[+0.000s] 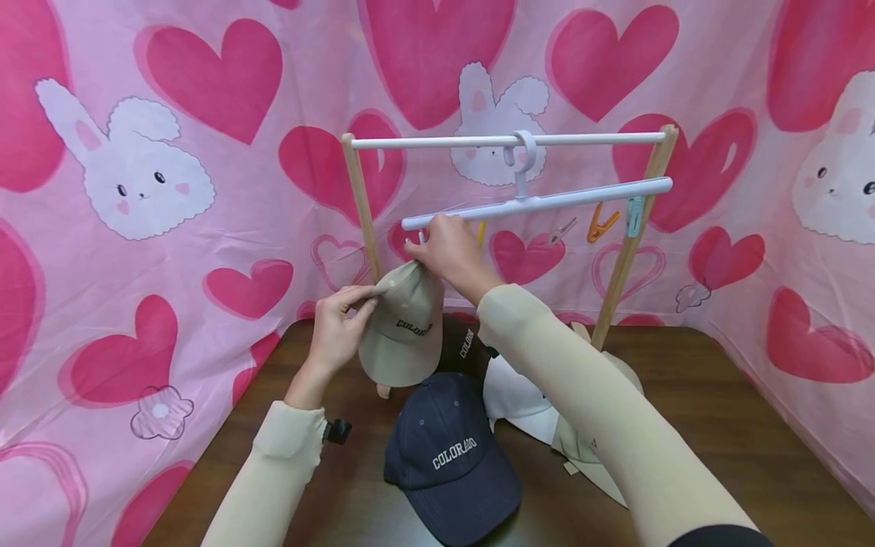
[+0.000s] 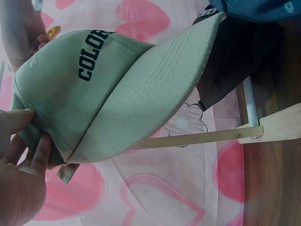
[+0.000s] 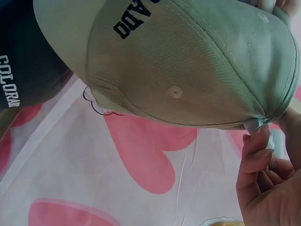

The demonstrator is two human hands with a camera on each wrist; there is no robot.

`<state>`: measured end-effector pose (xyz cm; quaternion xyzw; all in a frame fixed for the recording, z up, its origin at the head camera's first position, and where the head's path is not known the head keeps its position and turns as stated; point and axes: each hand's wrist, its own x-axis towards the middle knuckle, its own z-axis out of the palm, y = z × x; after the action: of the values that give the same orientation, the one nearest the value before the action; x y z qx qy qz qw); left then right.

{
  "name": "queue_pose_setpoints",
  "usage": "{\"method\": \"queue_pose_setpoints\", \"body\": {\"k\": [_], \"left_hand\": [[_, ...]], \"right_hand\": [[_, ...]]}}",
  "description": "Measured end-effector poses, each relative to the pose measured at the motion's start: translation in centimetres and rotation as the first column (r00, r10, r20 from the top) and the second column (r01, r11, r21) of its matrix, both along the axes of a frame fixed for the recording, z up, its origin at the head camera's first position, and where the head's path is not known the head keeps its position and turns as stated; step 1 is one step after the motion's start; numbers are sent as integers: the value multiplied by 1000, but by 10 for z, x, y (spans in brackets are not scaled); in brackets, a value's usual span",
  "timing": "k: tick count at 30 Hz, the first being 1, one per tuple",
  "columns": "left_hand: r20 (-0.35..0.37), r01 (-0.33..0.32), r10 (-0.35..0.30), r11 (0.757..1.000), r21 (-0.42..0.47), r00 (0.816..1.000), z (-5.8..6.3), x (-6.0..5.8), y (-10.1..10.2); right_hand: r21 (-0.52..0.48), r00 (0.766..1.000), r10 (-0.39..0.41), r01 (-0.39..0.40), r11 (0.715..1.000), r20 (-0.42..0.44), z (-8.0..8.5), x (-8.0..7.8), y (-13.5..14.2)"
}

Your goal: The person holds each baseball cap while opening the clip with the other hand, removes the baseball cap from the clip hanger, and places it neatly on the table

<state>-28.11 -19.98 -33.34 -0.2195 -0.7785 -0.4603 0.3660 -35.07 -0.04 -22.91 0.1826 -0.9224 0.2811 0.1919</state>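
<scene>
A beige baseball cap [image 1: 399, 311] with dark COLORADO lettering hangs tilted under the left end of a pale hanger [image 1: 567, 199]. My left hand [image 1: 342, 328] pinches the cap's edge between thumb and fingers; the left wrist view shows this side of the cap [image 2: 117, 89] close up. Just below the hanger bar, my right hand [image 1: 453, 254] pinches a small pale clip [image 3: 276, 142] where the cap's fabric is bunched. My fingers hide most of that clip. The hanger's hook sits over the white rod [image 1: 437, 142] of a wooden stand.
A navy cap [image 1: 451, 456] lies in front on the wooden table [image 1: 690, 395]. Behind it are a dark brown cap [image 1: 459, 353], a white cap [image 1: 516, 395] and a beige-and-white cap [image 1: 581, 448]. Orange [image 1: 603, 224] and light blue [image 1: 635, 216] clips hang at the hanger's right side.
</scene>
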Motion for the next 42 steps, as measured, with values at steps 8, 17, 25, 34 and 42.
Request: {"method": "queue_pose_setpoints", "body": {"k": [8,17,25,34,42], "left_hand": [[3,-35,35,999,-16,999,1,3,1],[62,-101,100,995,6,993,-5,5,-7],[87,-128,126,991,23,988,-13,7,-17],[119,-159,152,986,45,981,-16,11,-23],[141,-178,168,982,57,976,-18,13,-26]], "right_hand": [[-3,999,36,-36,999,-34,-2,-1,4],[-61,999,33,-34,998,-19,-3,-3,7],[-74,999,7,-11,997,-52,-6,-6,9],[-114,997,-4,12,993,72,-12,-3,12],[-134,998,22,-14,991,60,-15,0,12]]}}
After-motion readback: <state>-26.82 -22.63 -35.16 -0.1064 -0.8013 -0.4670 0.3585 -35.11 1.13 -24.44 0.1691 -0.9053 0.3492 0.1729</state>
